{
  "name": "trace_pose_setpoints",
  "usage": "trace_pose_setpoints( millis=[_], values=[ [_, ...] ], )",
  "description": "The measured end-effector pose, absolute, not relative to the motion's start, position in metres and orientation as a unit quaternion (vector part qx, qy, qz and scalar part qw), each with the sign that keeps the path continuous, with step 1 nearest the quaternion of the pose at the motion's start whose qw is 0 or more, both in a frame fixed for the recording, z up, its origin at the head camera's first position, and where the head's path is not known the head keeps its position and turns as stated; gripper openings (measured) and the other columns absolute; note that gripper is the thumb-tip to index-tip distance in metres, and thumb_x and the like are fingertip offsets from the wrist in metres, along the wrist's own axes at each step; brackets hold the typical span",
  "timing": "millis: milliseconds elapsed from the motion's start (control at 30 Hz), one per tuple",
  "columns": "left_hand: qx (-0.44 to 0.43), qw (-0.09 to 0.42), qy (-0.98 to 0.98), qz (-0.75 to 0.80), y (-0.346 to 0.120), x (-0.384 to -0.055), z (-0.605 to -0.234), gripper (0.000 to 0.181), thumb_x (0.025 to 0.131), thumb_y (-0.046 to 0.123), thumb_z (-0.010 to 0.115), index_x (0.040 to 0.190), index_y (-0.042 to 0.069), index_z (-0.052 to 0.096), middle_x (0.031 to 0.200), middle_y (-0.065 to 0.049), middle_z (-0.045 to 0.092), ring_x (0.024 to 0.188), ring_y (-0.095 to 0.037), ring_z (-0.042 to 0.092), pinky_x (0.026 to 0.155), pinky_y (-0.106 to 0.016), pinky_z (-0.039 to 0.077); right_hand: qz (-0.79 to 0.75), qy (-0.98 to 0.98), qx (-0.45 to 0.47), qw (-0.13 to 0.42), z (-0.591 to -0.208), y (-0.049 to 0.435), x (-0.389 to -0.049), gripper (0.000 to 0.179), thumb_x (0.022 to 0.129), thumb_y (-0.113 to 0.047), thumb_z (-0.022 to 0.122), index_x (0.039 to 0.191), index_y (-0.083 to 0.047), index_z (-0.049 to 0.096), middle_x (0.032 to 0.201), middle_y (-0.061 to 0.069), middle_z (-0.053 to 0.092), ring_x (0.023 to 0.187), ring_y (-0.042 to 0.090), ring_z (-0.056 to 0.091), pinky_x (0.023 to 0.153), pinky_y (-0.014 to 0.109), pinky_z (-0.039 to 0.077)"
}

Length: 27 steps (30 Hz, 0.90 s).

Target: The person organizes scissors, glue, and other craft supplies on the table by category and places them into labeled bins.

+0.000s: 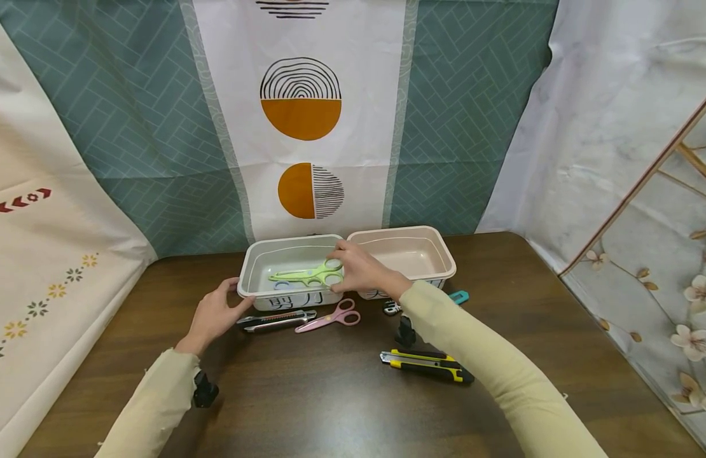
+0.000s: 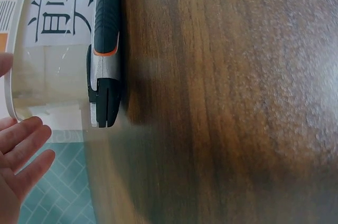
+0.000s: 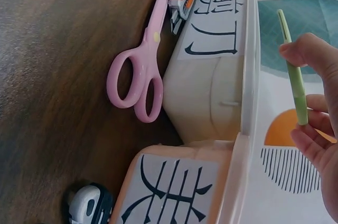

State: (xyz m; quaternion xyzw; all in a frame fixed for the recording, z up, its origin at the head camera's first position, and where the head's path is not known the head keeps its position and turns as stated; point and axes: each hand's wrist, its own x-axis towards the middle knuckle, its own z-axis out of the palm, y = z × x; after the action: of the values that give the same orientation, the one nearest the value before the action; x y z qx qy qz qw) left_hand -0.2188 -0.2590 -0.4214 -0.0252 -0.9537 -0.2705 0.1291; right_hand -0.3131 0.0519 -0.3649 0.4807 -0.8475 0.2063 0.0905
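Note:
My right hand pinches a pair of light green scissors by the handle end, over the grey-white bin. In the right wrist view the scissors are seen edge-on, between thumb and fingers. Below them, a pale blue handle shows inside the bin. At the bin's left end rests my left hand, its thumb at the front rim and its fingers, spread and fairly straight, along the end wall. Pink scissors and a black-and-grey utility knife lie in front of the bin.
A beige-pink bin stands right of the first one; both carry labels with large characters. A yellow-and-black utility knife lies on the brown table near my right forearm. Partly behind that arm is a teal-ended tool. Cloth hangs behind.

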Motion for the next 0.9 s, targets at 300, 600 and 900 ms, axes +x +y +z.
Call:
trace_pose_setpoints(
  millis=[300,600,900],
  values=[
    [-0.025,0.129,-0.953,-0.273,-0.259,-0.218,-0.422,0.061,0.085,0.041,0.059,0.126,-0.001,0.044,0.118,-0.024,0.055,0.108,-0.039,0.051,0.087,-0.056,0.037,0.196,-0.854,0.471,0.097,-0.366,0.047,-0.316,0.057,0.066,-0.027,0.075,0.113,0.002,0.061,0.098,0.011,0.052,0.082,0.017,0.046,0.072,0.028,0.04],
    [-0.025,0.13,-0.953,-0.272,-0.26,-0.22,-0.424,0.062,0.085,0.042,0.059,0.126,-0.001,0.043,0.118,-0.023,0.055,0.106,-0.039,0.052,0.085,-0.055,0.039,0.208,-0.862,0.454,0.083,-0.37,0.044,-0.32,0.056,0.068,-0.025,0.074,0.114,0.002,0.061,0.106,0.012,0.054,0.096,0.022,0.052,0.085,0.032,0.042],
    [-0.024,0.127,-0.953,-0.274,-0.261,-0.22,-0.425,0.064,0.085,0.043,0.058,0.127,-0.001,0.042,0.119,-0.024,0.054,0.108,-0.039,0.051,0.086,-0.056,0.038,0.208,-0.865,0.448,0.083,-0.375,0.04,-0.323,0.057,0.068,-0.027,0.076,0.113,0.003,0.061,0.111,0.014,0.057,0.104,0.024,0.052,0.089,0.034,0.042]
  ],
)
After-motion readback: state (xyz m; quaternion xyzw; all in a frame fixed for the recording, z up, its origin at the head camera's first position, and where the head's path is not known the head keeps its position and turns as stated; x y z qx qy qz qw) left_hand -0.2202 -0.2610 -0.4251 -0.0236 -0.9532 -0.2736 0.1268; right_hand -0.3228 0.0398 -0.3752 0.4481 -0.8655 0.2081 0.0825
